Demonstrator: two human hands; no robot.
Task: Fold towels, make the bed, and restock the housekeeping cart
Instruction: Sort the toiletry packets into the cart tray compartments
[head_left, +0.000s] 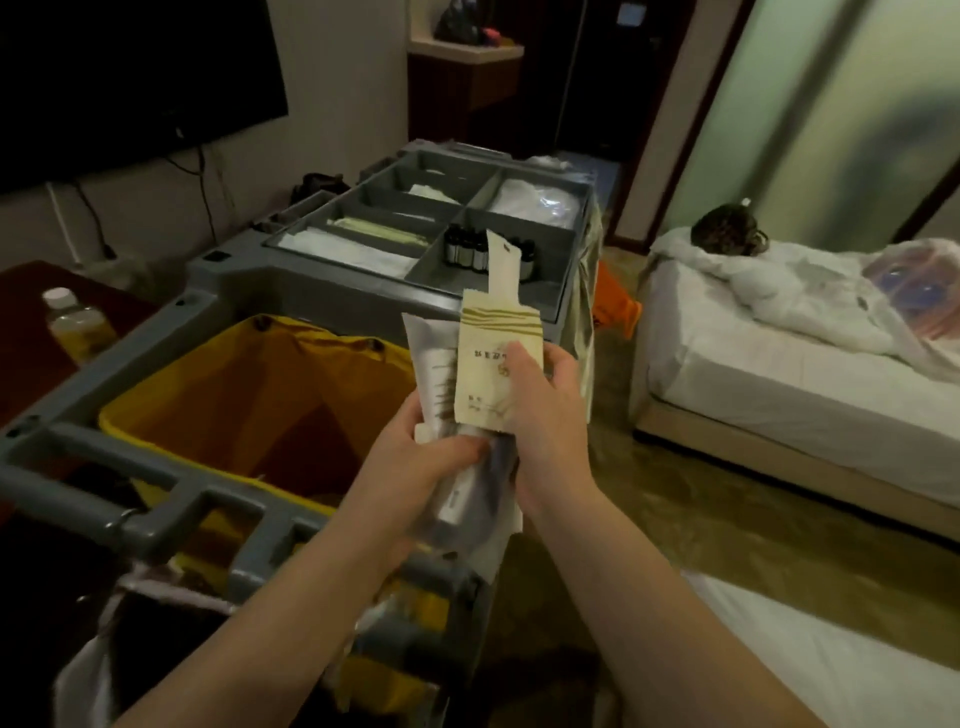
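Over the yellow bag (249, 374) of the housekeeping cart (218, 291), the fingers (457, 449) of the left hand (415, 462) curl round the lower end of a bundle of packets (434, 364). The right hand (545, 415) pinches the cream packet (485, 364) at the front, thumb on its face. At least three packets show, long axes near upright, tops pointing away toward the one divided tray (519, 208).

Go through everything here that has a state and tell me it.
Left hand, grips the packet bundle.
Right hand, pinches the cream packet.
Yellow bag, open.
Dark bottles, upright in tray compartment.
Plastic bottle, capped, upright.
Bed, unmade, duvet bunched.
Television, off.
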